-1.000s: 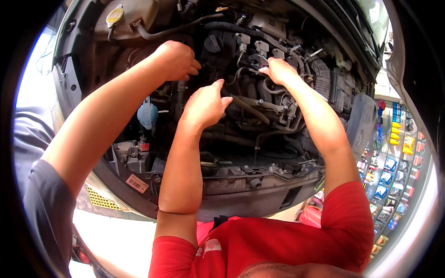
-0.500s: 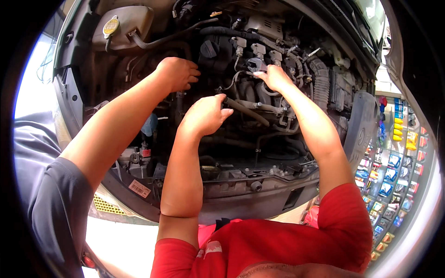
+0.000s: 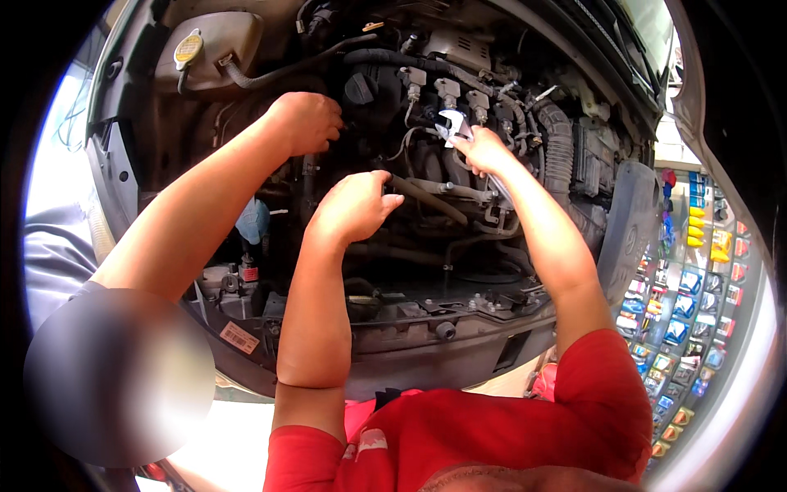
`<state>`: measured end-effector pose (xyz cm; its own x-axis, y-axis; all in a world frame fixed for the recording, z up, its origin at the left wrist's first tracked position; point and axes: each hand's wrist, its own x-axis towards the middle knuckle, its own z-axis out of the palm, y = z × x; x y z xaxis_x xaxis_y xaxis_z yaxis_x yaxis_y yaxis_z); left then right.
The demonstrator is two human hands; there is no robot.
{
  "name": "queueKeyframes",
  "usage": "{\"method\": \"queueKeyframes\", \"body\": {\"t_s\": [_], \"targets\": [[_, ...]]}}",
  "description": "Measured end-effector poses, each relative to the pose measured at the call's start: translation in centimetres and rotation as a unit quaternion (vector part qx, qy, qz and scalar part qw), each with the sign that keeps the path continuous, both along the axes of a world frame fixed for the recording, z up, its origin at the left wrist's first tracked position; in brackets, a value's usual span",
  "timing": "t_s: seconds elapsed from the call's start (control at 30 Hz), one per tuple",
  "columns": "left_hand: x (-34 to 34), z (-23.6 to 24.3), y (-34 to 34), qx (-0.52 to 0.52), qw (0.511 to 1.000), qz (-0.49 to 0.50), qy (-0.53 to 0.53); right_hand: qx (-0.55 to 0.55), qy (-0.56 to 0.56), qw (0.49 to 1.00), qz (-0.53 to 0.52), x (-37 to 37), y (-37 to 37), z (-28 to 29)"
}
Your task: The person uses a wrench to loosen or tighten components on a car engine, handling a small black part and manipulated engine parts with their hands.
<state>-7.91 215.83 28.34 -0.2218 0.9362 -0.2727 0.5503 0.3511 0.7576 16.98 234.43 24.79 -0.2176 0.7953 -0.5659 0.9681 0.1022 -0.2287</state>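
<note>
My right hand [image 3: 485, 151] is closed round the handle of a silver adjustable wrench [image 3: 452, 125]. The wrench's open jaws point up and left, close to a row of grey plug connectors [image 3: 447, 90] on the engine. My left hand [image 3: 351, 207] is bent over the front of the engine, thumb held apart and index finger beside the end of a brown hose [image 3: 430, 199]. Its other fingers are hidden below, so what they grip does not show. A co-worker's hand [image 3: 307, 123] reaches in from the left, fingers curled near the black oil filler cap [image 3: 361, 88].
A whitish coolant tank [image 3: 225, 45] with a yellow-labelled cap stands at the far left. On the right are a ribbed air duct [image 3: 555, 143] and a black cover [image 3: 630, 225]. The front crossbar [image 3: 385, 336] runs before me. Packaged goods hang on a display [image 3: 689, 307] beyond the car.
My right hand has tilted the wrench, so its jaws now show brightly and its handle is visible under my wrist. My left hand stays beside the hose. The view has shifted slightly.
</note>
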Motion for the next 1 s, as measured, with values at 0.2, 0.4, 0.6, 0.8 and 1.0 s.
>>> {"method": "queueKeyframes", "body": {"t_s": [0.2, 0.4, 0.6, 0.8, 1.0], "targets": [[3.1, -1.5, -1.8, -0.007, 0.993, -0.087, -0.077, 0.082, -0.122, 0.965, 0.217, -0.5, 2.3, 1.0], [3.6, -2.0, -2.2, -0.019, 0.99, -0.106, -0.095, 0.101, -0.155, 0.951, 0.248, -1.7, 2.5, 0.3], [3.8, -4.1, -2.5, -0.008, 0.991, -0.102, -0.09, 0.098, -0.204, 0.947, 0.227, -3.5, 1.4, 1.5], [4.0, -3.8, -2.2, -0.027, 0.989, -0.096, -0.108, 0.085, -0.223, 0.94, 0.244, -4.5, 2.1, 2.2], [3.5, -3.9, -2.6, -0.024, 0.988, -0.114, -0.097, 0.097, -0.209, 0.943, 0.241, -4.3, 2.4, 1.4]]}}
